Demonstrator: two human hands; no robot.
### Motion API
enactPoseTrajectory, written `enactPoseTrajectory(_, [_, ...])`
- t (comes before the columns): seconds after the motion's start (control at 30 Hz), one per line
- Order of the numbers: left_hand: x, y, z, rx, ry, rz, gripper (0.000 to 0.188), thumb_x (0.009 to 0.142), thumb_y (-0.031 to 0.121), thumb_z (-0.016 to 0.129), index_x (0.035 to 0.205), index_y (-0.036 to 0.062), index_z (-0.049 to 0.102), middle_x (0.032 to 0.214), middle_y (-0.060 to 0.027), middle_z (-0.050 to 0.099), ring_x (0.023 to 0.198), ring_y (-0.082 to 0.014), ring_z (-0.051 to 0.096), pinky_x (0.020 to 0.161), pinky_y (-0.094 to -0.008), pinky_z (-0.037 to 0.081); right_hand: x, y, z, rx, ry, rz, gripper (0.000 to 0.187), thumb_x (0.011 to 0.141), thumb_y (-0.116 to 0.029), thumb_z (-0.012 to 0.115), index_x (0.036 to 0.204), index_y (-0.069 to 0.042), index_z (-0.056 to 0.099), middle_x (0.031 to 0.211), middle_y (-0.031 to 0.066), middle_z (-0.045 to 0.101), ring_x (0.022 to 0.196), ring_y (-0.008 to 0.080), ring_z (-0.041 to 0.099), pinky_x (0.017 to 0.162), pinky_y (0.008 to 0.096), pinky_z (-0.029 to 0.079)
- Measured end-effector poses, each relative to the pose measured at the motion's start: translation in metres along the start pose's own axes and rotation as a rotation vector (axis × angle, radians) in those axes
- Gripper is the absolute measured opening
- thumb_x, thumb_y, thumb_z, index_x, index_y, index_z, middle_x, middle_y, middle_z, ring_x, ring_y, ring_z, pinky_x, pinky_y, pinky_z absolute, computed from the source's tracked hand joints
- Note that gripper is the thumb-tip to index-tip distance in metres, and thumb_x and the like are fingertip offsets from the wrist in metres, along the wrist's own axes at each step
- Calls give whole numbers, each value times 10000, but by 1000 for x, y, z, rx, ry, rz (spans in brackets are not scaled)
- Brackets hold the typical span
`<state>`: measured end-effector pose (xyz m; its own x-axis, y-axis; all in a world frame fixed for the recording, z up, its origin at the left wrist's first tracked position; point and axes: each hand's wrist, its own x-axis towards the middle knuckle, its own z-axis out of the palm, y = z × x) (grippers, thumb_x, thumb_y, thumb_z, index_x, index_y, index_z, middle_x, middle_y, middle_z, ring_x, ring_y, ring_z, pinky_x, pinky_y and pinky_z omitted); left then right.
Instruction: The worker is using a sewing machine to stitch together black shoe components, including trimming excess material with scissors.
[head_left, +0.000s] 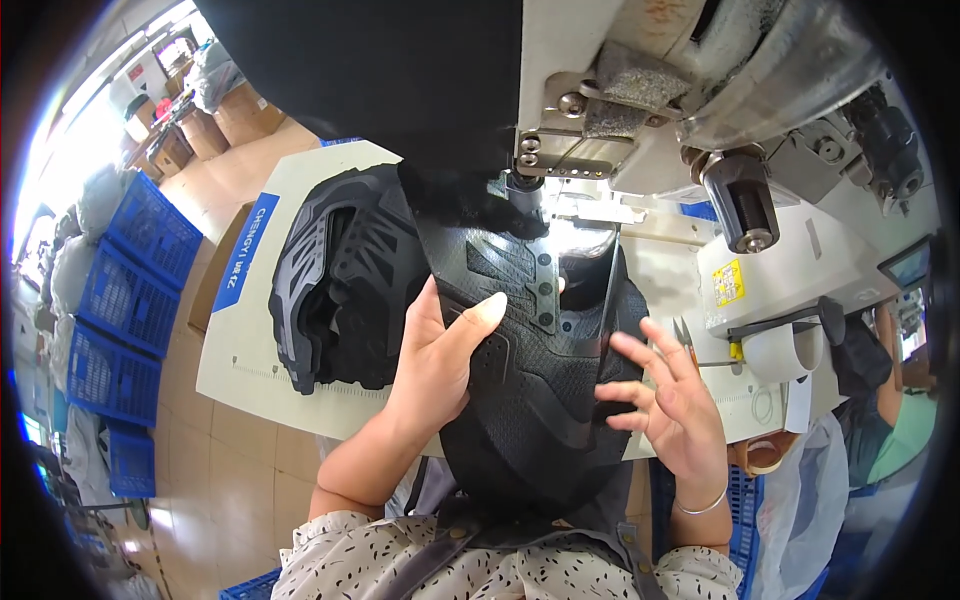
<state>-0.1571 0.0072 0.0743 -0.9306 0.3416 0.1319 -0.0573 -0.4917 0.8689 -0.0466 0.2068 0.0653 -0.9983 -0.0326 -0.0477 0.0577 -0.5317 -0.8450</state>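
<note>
Left hand [438, 352]: thumb atop black shoe upper [535, 385], other fingers mostly hidden behind, pinching it. Right hand [672, 405]: fingers loosely spread, gripping nothing, at upper's right edge. Dark shaped uppers [385, 255] left of left-hand fingers.

My black shoe upper [540, 372]: textured panels [550, 395], eyelets [546, 289] facing up, far end under the sewing machine [560, 60].

Flecked shirt [525, 575], dark apron [520, 535], silver bangle [703, 507]

The shirt is cream, scattered with small black flecks. Its loose sleeves [330, 535] end near the elbows, softly gathered at the edge. The apron is dark grey, its straps [423, 563] carrying round metal snaps [457, 533]. Both hands [670, 405] are bare; the thin bangle circles the right wrist [700, 488].
</note>
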Motion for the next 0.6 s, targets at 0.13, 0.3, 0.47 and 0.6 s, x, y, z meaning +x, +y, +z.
enactPoseTrajectory(0.13, [1,8,5,-43,-19,-52,366,829,-5,391,1180,-99,436,1075,-234,579,943,-269,611,828,-354,508,11,5,-5,-202,115,-146,664,876,-147,507,1396,-2,121,1401,247,221,962,247,584,669,263,533])
enactPoseTrajectory(0.3, [4,9,7,-93,-65,-53,352,825,3,409,1159,-99,458,1063,-226,588,921,-251,616,806,-340,512,20,-5,-14,-31,9,-74,651,879,-142,502,1383,31,127,1352,271,302,846,215,602,578,228,509])
enactPoseTrajectory(0.47, [5,9,9,-111,-45,-55,343,825,6,419,1148,-99,467,1054,-219,594,909,-244,619,801,-336,513,21,3,-30,11,0,-65,523,901,-155,457,1317,92,259,1247,302,425,742,191,603,505,203,479])
enactPoseTrajectory(0.6, [7,12,8,-113,-60,-74,336,825,8,423,1138,-99,476,1042,-216,600,905,-242,621,795,-335,515,3,13,-59,92,-648,203,483,936,-277,406,1205,124,396,1064,263,557,743,214,635,514,212,500])
